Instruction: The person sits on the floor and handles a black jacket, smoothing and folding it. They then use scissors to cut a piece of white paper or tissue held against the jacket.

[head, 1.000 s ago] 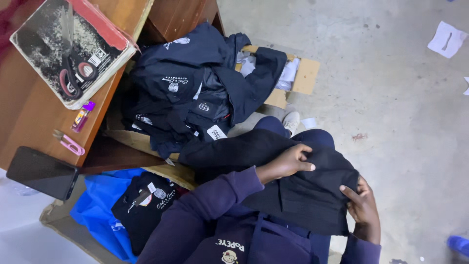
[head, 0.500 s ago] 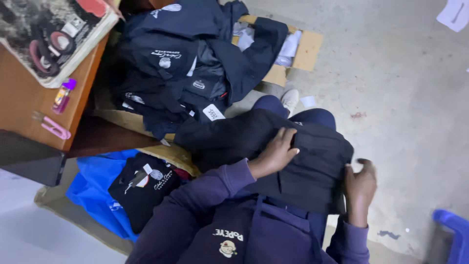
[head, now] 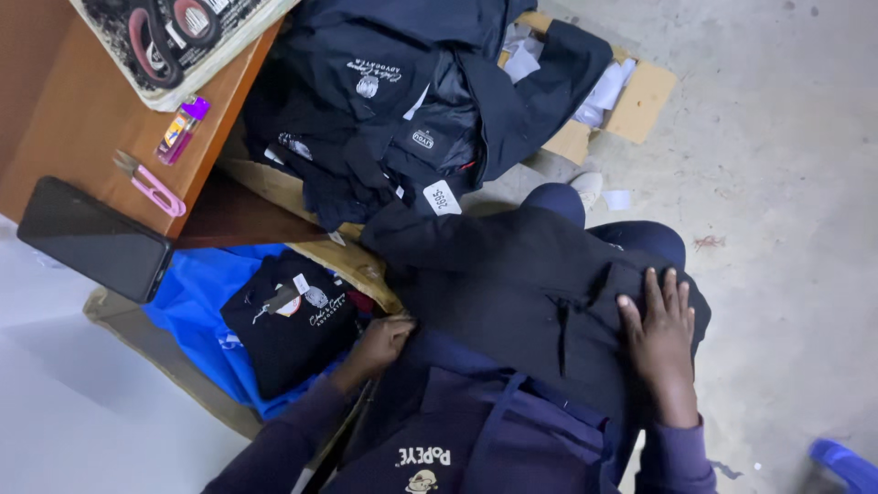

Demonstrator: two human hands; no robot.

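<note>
A black garment point(head: 512, 284) lies spread over my lap. My right hand point(head: 660, 334) rests flat on its right side, fingers apart, holding nothing. My left hand point(head: 380, 343) is curled at the garment's near left edge, beside a strip of cardboard point(head: 352, 261), and seems to grip the cloth there. My dark blue sleeves and apron fill the bottom of the view.
A heap of dark garments point(head: 402, 110) lies on flattened cardboard point(head: 645, 96) ahead. A folded black shirt point(head: 293, 320) sits on blue fabric point(head: 192, 302) at my left. The wooden desk point(head: 64, 137) holds a phone point(head: 96, 238), a pink tool point(head: 151, 186) and a purple lighter point(head: 183, 128). A blue object point(head: 846, 462) is at bottom right.
My left hand slid off the top of the garment to its left edge. My right hand moved from the right edge up onto the cloth and flattened out. The view shifted up and left.
</note>
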